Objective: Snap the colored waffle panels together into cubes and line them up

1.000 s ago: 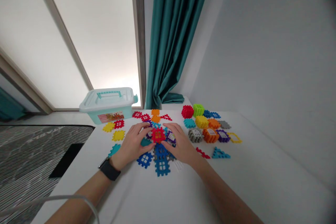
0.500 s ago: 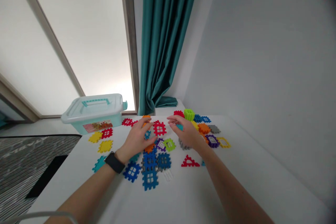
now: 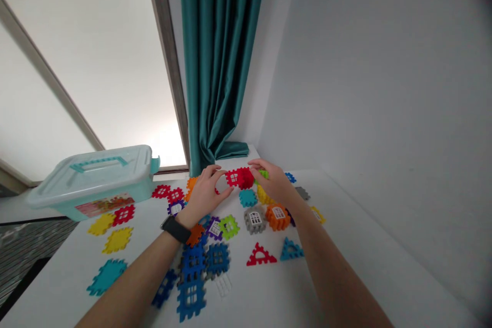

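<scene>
My left hand (image 3: 205, 192), with a dark watch on the wrist, has its index fingertip and thumb at the left side of a red square window tile (image 3: 232, 178). Against the tile's right side stands a thicker red notched block (image 3: 246, 178). The curled fingers of my right hand (image 3: 273, 179) reach the right edge of this red block; part of their contact is hidden. Behind and under the right hand are a lime-green block (image 3: 263, 174) and a yellow piece (image 3: 264, 195). A teal tile (image 3: 248, 198) lies just below the red pieces.
Left on the white table is a lidded teal box (image 3: 115, 184). Yellow tiles (image 3: 117, 240), red tiles (image 3: 123, 215) and joined blue tiles (image 3: 192, 279) lie nearer. Grey (image 3: 254, 219) and orange (image 3: 277, 217) blocks, and red (image 3: 261, 255) and blue (image 3: 291, 249) triangles, are right of centre.
The view has shifted right. Both hands have moved farther from me and rightward over the table. The red window tile has moved with my left hand and now meets the red block.
</scene>
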`<state>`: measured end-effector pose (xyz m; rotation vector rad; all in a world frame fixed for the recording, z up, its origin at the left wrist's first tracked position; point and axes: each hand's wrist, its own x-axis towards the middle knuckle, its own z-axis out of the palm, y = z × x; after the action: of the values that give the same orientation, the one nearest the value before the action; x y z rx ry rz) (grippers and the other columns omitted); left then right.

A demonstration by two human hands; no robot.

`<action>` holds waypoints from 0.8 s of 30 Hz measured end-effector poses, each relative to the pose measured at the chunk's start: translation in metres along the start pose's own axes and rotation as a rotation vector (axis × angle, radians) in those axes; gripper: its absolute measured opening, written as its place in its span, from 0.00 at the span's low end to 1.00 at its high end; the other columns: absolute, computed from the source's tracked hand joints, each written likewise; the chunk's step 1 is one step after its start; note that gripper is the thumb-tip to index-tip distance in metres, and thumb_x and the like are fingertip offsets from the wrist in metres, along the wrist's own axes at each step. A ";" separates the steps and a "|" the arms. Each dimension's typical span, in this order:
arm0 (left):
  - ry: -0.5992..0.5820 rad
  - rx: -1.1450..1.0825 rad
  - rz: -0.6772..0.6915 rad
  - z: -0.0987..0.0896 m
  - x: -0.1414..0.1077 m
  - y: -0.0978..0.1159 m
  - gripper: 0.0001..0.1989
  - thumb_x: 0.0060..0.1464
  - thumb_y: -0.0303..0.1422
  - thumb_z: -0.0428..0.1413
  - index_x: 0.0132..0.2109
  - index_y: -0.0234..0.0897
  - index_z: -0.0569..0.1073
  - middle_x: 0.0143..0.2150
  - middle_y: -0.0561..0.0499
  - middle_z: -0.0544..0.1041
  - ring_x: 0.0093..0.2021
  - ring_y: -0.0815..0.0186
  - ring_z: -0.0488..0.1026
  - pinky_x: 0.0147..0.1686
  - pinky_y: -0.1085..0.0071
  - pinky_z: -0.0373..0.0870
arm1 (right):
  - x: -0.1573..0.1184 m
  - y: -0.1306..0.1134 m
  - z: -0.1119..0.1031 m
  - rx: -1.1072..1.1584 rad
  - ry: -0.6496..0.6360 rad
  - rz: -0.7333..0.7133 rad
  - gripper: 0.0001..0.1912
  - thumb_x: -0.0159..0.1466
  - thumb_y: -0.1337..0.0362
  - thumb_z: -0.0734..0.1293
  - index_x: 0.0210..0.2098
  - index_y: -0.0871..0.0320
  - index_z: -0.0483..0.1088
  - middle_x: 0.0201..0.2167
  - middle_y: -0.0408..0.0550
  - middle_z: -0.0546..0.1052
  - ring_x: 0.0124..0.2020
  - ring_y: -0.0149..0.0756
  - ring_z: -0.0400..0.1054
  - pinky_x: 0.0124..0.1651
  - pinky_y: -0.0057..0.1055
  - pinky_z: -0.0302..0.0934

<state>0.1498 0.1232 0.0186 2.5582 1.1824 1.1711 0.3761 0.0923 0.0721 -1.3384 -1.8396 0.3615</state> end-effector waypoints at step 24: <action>-0.119 -0.070 -0.038 0.056 0.049 -0.019 0.18 0.57 0.40 0.60 0.52 0.38 0.74 0.51 0.44 0.71 0.54 0.53 0.70 0.57 0.52 0.68 | 0.026 0.083 0.003 -0.343 -0.046 -0.139 0.16 0.62 0.72 0.61 0.45 0.55 0.76 0.51 0.54 0.72 0.57 0.47 0.62 0.63 0.46 0.54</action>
<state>0.1956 0.1821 0.0019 2.5037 1.1378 1.0179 0.4255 0.1492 0.0282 -1.4241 -2.0875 0.0018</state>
